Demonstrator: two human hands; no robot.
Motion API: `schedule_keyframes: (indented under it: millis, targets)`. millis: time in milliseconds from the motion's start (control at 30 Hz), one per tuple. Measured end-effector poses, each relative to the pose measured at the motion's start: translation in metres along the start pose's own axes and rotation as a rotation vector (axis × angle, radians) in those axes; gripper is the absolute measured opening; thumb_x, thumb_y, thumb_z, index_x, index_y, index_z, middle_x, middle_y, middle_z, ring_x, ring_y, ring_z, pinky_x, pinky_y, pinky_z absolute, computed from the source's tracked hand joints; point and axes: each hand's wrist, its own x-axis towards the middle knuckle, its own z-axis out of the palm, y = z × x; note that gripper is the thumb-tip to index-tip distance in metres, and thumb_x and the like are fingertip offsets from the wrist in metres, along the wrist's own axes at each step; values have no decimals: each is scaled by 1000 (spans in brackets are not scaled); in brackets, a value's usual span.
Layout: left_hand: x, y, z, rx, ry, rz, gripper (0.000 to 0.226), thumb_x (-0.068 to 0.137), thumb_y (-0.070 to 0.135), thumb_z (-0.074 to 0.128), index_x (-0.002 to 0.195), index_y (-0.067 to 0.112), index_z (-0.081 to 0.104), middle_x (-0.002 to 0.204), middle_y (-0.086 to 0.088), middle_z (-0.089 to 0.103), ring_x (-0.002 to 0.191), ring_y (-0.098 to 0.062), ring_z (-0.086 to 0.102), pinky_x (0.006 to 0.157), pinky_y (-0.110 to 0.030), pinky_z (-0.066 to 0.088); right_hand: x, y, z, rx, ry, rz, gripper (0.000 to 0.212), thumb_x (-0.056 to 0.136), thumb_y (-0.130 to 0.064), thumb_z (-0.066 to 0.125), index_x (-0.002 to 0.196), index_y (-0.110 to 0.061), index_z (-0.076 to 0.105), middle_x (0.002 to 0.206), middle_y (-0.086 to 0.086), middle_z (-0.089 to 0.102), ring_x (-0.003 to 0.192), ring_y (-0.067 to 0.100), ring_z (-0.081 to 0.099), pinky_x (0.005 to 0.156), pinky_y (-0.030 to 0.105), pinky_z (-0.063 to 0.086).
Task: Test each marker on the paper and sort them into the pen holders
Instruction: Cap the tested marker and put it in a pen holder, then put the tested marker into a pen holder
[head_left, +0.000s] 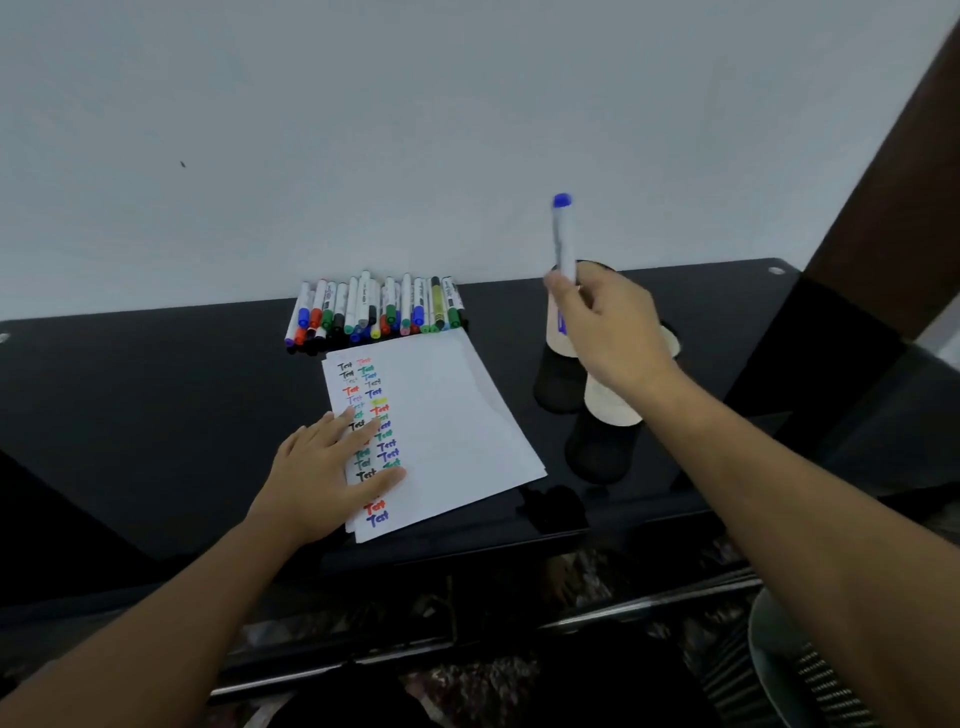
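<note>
A glossy black table (156, 415) carries a row of markers (374, 312) along its far edge, a sheet of paper (457, 415) in the middle, and pen holders (602, 431) toward its right edge.

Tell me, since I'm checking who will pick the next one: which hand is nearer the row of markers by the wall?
Left. The left hand rests flat on the paper, just in front of the row of markers. The right hand holds a blue marker over the pen holders, off to the side.
</note>
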Motion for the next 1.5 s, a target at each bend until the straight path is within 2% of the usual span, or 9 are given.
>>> schedule_keyframes:
  millis: [200, 433, 567, 767, 967, 1067, 1167, 1333, 1500]
  targets:
    - [3, -3, 3, 1, -1, 1, 101, 71, 101, 19, 156, 46, 27, 168, 10, 13, 155, -13, 7, 126, -41, 2, 9, 42, -43, -166, 97, 75, 24, 106, -40, 52, 107, -17, 47, 76, -1, 64, 70, 20, 64, 61, 40, 52]
    - [3, -3, 3, 7, -1, 2, 102, 70, 101, 19, 156, 45, 27, 168, 9, 13, 155, -14, 7, 126, -42, 3, 3, 73, -44, -256, 6, 192, 24, 102, -44, 58, 106, -21, 52, 81, -2, 63, 76, 17, 65, 60, 37, 53]
    - [3, -2, 3, -15, 7, 1, 102, 70, 100, 22, 155, 44, 29, 168, 9, 15, 155, -14, 9, 126, -42, 3, 4, 73, -42, -229, 9, 206, 28, 97, -52, 63, 106, -26, 59, 87, -10, 62, 81, 9, 61, 66, 33, 49]
    - [3, -2, 1, -66, 6, -7, 102, 69, 100, 28, 154, 44, 32, 167, 9, 17, 155, -16, 11, 126, -44, 5, 7, 64, -33, -229, 26, 164, 20, 98, -47, 65, 103, -28, 64, 82, -10, 62, 77, 7, 61, 66, 31, 50]
    - [15, -3, -10, -52, -2, -32, 105, 61, 102, 33, 147, 43, 45, 156, 9, 38, 140, -18, 34, 116, -47, 29, 8, 35, -8, -243, 36, -36, 15, 102, -39, 60, 94, -27, 62, 65, -10, 55, 68, 9, 57, 63, 32, 45]
    - [28, -7, -21, -110, 3, -39, 108, 60, 102, 39, 147, 38, 48, 147, 8, 40, 132, -16, 33, 110, -42, 36, 9, 14, 17, -231, -27, -188, 16, 102, -39, 58, 96, -25, 63, 64, -14, 52, 64, 6, 53, 60, 30, 42]
    - [34, -13, -21, -85, -18, -56, 110, 61, 103, 35, 150, 40, 42, 158, 6, 30, 144, -20, 23, 120, -47, 26, 13, 4, 50, -220, -148, -267, 16, 103, -38, 57, 101, -24, 66, 72, -15, 55, 71, 5, 53, 63, 31, 43]
    - [31, -15, -8, -19, 31, -45, 103, 68, 99, 24, 155, 43, 34, 164, 7, 23, 148, -18, 15, 120, -49, 15, 38, 32, 116, -208, -397, -108, 23, 105, -34, 54, 124, -27, 65, 105, -4, 67, 91, 13, 62, 82, 37, 56]
    - [32, -19, -3, -53, 81, -44, 97, 71, 97, 29, 152, 44, 39, 162, 9, 27, 146, -15, 18, 119, -48, 17, 77, 77, 164, -274, -452, 59, 42, 105, -27, 47, 146, -29, 53, 119, 12, 65, 100, 28, 63, 90, 41, 56]
